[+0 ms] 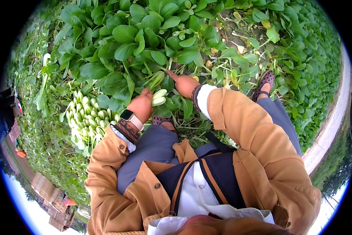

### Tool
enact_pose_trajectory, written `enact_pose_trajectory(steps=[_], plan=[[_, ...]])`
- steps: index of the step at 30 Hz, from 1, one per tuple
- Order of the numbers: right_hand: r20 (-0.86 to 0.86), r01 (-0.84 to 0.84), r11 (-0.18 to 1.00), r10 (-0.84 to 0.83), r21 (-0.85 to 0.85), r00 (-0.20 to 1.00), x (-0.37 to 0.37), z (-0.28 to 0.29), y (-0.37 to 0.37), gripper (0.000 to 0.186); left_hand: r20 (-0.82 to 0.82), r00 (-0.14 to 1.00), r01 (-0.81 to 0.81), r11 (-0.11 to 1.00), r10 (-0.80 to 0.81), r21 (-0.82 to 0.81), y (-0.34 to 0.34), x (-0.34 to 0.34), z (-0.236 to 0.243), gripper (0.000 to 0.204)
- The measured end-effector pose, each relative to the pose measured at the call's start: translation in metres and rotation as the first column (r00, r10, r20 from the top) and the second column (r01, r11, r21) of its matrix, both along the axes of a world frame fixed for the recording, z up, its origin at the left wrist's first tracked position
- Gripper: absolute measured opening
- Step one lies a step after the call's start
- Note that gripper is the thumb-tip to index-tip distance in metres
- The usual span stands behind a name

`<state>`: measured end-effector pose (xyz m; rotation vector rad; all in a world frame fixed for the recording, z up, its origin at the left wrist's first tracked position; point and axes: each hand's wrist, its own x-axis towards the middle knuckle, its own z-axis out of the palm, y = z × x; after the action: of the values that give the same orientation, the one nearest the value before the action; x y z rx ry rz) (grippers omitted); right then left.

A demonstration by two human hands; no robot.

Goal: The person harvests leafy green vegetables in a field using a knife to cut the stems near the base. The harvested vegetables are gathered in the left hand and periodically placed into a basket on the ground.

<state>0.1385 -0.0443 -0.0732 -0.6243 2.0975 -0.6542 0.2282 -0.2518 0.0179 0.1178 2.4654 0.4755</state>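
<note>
My left hand (142, 105), with a watch on its wrist, is closed around bok choy whose pale, thick stem ends (159, 98) stick out to the right of the fingers. Just beyond it, a bok choy plant (157, 80) shows its light green stalks among dark leaves. My right hand (184, 84) reaches in beside this plant from the right. Its index finger points toward the stalks, while the other fingers are curled and partly hidden; what they grip, if anything, cannot be made out. Left of my left hand lies a heap of bok choy (90, 117), stem ends up.
Dense leafy greens (125, 34) stand ahead, and another thick bed (307, 74) runs along the right. Fallen and yellowed leaves (240, 49) litter the soil between. A loose bok choy (44, 80) lies far left. My shoes (265, 83) rest among the plants. A pale path (332, 121) curves at right.
</note>
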Motion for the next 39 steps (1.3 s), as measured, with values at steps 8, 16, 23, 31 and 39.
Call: enact_pose_trajectory(steps=[8,16,23,31,39], plan=[[0.408,0.577,0.812,-0.499,-0.087,0.765,0.014,0.057,0.072,0.05,-0.074,0.99,-0.056,0.81,0.121,0.584,-0.011,-0.004,0.06,0.042],[0.762,0.948,0.273,-0.575,-0.166,0.299,0.021,0.158,0.099,0.036,0.457,0.886,-0.357,0.52,-0.074,0.776,0.052,-0.011,0.09,0.05],[0.787,0.947,0.261,-0.537,-0.189,0.305,0.029,0.17,0.061,0.037,0.109,0.966,-0.221,0.535,0.234,0.815,0.089,-0.003,0.051,0.084],[0.119,0.454,0.879,-0.44,-0.146,0.89,0.02,0.113,0.051,0.025,0.057,0.998,-0.044,0.934,0.025,0.355,0.033,-0.007,0.015,0.04],[0.096,-0.005,0.999,0.001,0.036,0.995,0.018,0.038,-0.001,0.052,-0.205,0.96,0.123,0.947,-0.189,-0.295,-0.004,0.047,-0.038,0.025]])
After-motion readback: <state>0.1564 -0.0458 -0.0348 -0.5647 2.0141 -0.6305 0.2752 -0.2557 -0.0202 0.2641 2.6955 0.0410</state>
